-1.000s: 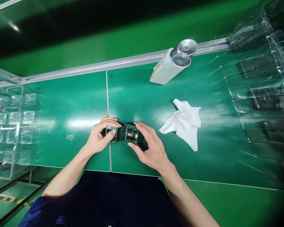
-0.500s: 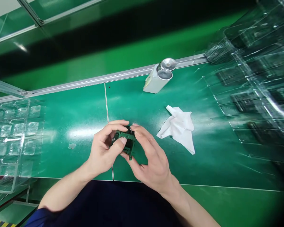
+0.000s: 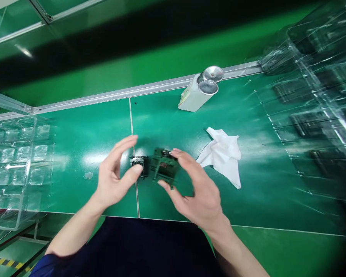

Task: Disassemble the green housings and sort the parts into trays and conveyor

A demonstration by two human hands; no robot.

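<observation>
My right hand (image 3: 200,188) grips a dark green rectangular frame-like part (image 3: 165,167) between thumb and fingers, slightly blurred by motion. A smaller dark boxy part with a pale edge (image 3: 144,163) is just left of it, over the table's seam. My left hand (image 3: 115,175) has its fingers and thumb apart. Its thumb tip overlaps the smaller part in view; whether it touches it I cannot tell. A gap separates the two parts.
A white crumpled cloth (image 3: 223,156) lies to the right on the green table (image 3: 173,207). Behind it stands a white container with round metal dishes (image 3: 193,96). Clear plastic trays flank both sides: a left tray (image 3: 14,165) and a right tray with dark parts (image 3: 308,123).
My hands have moved apart. The right hand has carried the green frame part rightward, and the left fingers have let go of it. The smaller dark part now shows between them.
</observation>
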